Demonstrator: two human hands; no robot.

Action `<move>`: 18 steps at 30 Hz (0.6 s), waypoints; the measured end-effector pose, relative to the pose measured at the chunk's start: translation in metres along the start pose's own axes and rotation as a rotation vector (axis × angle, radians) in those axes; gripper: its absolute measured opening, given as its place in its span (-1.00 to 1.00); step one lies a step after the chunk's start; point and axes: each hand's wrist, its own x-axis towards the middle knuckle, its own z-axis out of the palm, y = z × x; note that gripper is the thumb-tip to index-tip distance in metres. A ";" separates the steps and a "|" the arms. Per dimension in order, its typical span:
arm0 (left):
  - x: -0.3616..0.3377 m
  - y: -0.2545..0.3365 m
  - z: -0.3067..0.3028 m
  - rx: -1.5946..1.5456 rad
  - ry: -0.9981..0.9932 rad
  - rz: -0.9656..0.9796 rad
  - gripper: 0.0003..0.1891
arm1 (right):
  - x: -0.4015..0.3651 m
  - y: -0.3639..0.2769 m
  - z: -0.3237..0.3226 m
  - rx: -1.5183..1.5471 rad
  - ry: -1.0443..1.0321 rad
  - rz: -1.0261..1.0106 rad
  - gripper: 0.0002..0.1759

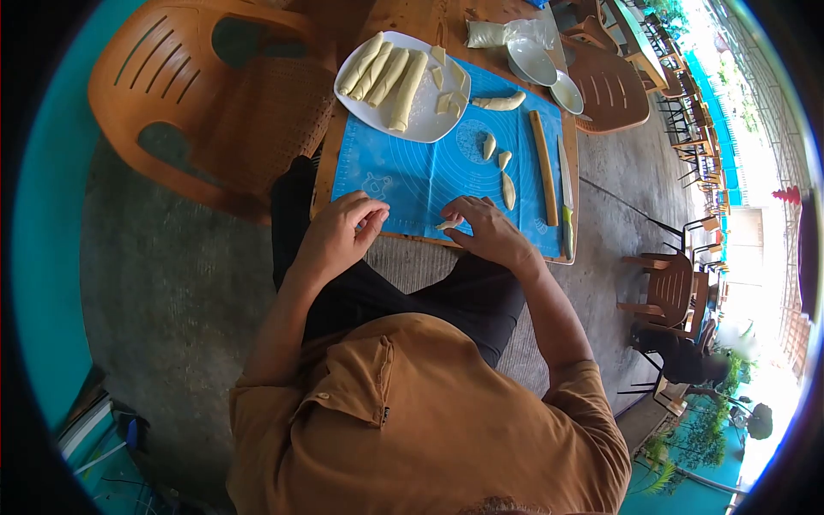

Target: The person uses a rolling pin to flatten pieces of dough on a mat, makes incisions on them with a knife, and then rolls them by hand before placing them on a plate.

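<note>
Bare mat edge (414, 225) separates right hand (488, 227), pinching dough (445, 225), from curled left hand (343, 227), contents unclear.

Wood tbl (421, 17) carries blue mat (408, 176) — plus plastic bag (486, 34) & 2 bowls (534, 64).

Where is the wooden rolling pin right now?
In the head view, the rolling pin lies toward the right edge of the blue mat, between the knife and the small dough pieces.

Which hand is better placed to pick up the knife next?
Probably the right hand: it is nearer the knife, while the left hand is farther off. However, the right hand seems to pinch a small dough piece, which it would likely need to release first.
</note>
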 end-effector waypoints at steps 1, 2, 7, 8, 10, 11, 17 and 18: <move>0.000 0.000 0.000 -0.005 0.002 0.000 -0.89 | 0.000 0.001 0.002 0.018 -0.019 0.024 -0.79; 0.000 0.000 0.000 -0.010 0.005 -0.001 -0.89 | 0.001 0.002 0.003 0.035 -0.038 0.047 -0.80; 0.000 0.000 -0.002 -0.026 0.019 -0.025 -0.90 | 0.010 0.005 -0.007 0.176 -0.047 0.033 -0.85; 0.000 -0.002 -0.003 -0.033 0.019 -0.022 -0.90 | 0.014 0.005 -0.013 0.249 -0.018 0.056 -0.86; 0.000 -0.004 -0.004 -0.040 0.020 -0.016 -0.90 | 0.029 0.006 -0.031 0.212 0.039 0.064 -0.84; 0.000 -0.005 -0.003 -0.049 0.020 -0.021 -0.89 | 0.038 0.010 -0.038 0.174 0.099 0.072 -0.82; -0.002 -0.004 -0.005 -0.064 0.045 -0.033 -0.88 | 0.111 0.053 -0.057 0.137 0.226 0.172 -0.75; -0.002 -0.003 -0.005 -0.077 0.049 -0.041 -0.87 | 0.120 0.057 -0.057 0.137 0.224 0.169 -0.75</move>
